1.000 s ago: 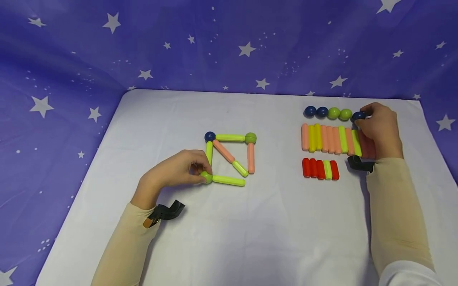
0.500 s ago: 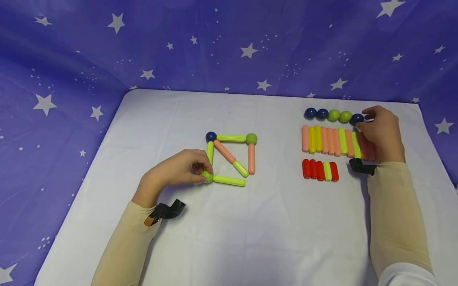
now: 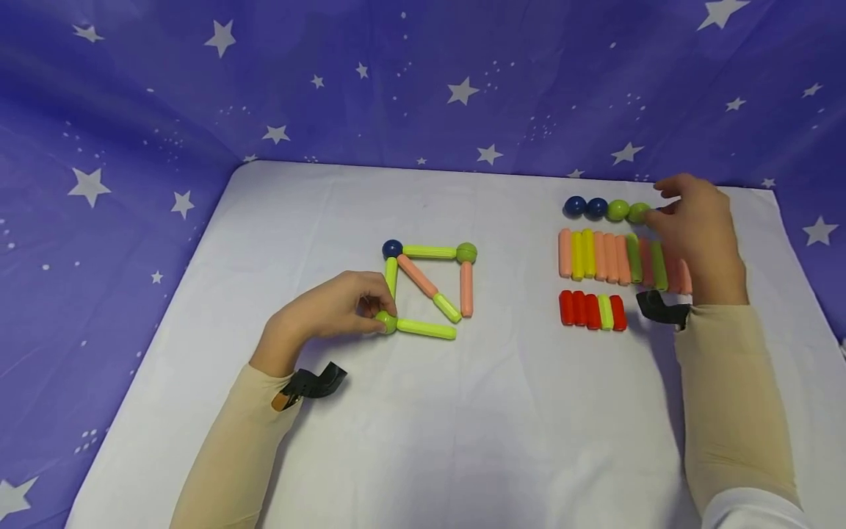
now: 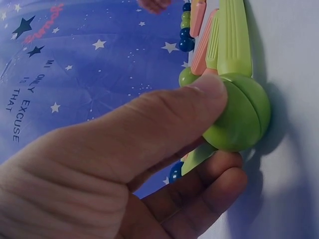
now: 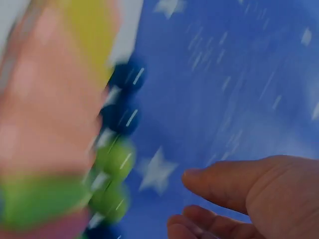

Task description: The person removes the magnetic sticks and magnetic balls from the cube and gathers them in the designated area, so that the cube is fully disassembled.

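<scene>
My left hand (image 3: 333, 312) pinches a green ball (image 4: 241, 117) between thumb and fingers. This ball is the near-left corner of a flat frame of toy rods and balls. A green rod (image 3: 427, 329) runs right from it, and another green rod (image 3: 392, 273) leads up to a blue ball (image 3: 393, 249). At the far-right corner is another green ball (image 3: 466, 253). My right hand (image 3: 702, 231) hovers over the right end of a row of balls, its fingers apart and holding nothing in the right wrist view. It mostly hides the last blue ball of that row, beside a green ball (image 3: 639, 213).
Below the ball row lie pink, yellow and green long rods (image 3: 600, 256), side by side. Nearer is a row of short red rods (image 3: 579, 308) with one green among them. The white tabletop (image 3: 515, 411) meets a purple starry cloth (image 3: 370, 110) behind.
My right hand has let go of the blue ball at the row's right end, then lifted and shifted slightly left. The left hand keeps its pinch on the green ball.
</scene>
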`<state>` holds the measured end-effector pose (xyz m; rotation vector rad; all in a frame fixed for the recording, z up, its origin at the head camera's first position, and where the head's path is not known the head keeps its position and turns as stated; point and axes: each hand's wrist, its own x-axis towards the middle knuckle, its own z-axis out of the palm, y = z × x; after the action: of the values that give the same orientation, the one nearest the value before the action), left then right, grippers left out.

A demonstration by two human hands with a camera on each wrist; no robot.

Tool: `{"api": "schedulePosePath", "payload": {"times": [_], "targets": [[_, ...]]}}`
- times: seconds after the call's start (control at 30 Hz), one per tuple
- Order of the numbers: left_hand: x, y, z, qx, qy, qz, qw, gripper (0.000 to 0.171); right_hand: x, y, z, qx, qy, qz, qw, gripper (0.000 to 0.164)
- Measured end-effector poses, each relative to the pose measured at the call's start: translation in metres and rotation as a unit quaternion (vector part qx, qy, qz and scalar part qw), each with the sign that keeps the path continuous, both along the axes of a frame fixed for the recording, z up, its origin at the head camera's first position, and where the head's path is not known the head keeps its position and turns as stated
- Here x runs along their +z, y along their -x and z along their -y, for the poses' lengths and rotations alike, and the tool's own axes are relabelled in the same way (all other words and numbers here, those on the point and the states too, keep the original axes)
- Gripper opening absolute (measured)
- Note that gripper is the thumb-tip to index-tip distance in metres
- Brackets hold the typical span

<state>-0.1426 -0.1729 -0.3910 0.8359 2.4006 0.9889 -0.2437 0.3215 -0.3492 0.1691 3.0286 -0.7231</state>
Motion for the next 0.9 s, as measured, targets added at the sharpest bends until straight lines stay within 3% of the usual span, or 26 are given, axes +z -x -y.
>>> {"api": "schedulePosePath", "payload": {"times": [0.13, 0.27, 0.33, 0.4, 0.57, 0.7, 0.9], "targets": [[0.002, 0.001, -0.003, -0.008, -0.003, -0.006, 0.9999, 0.017, 0.013, -0.026, 0.057, 0.112, 0.023, -0.022, 0.993, 0.044], [0.003, 0.001, -0.003, -0.014, -0.007, -0.005, 0.9999, 0.018, -0.002, -0.052, 0.124, 0.249, 0.075, 0.007, 0.966, 0.034], [0.002, 0.0, -0.003, -0.012, -0.007, -0.003, 0.9999, 0.018, -0.014, -0.061, 0.153, 0.286, 0.083, 0.028, 0.954, 0.034], [0.001, 0.0, -0.003, -0.011, -0.006, -0.001, 0.9999, 0.019, -0.026, -0.067, 0.176, 0.296, 0.062, 0.036, 0.952, 0.035], [-0.002, 0.0, -0.005, -0.016, -0.004, 0.002, 0.9999, 0.019, -0.044, -0.072, 0.206, 0.26, -0.005, 0.024, 0.965, 0.035], [-0.001, 0.001, -0.006, -0.015, 0.0, 0.001, 0.9999, 0.019, -0.046, -0.072, 0.211, 0.245, -0.026, 0.011, 0.969, 0.037], [0.004, -0.001, -0.002, -0.008, 0.004, -0.004, 1.0, 0.018, -0.046, -0.072, 0.222, 0.242, -0.034, 0.014, 0.97, 0.024]]}}
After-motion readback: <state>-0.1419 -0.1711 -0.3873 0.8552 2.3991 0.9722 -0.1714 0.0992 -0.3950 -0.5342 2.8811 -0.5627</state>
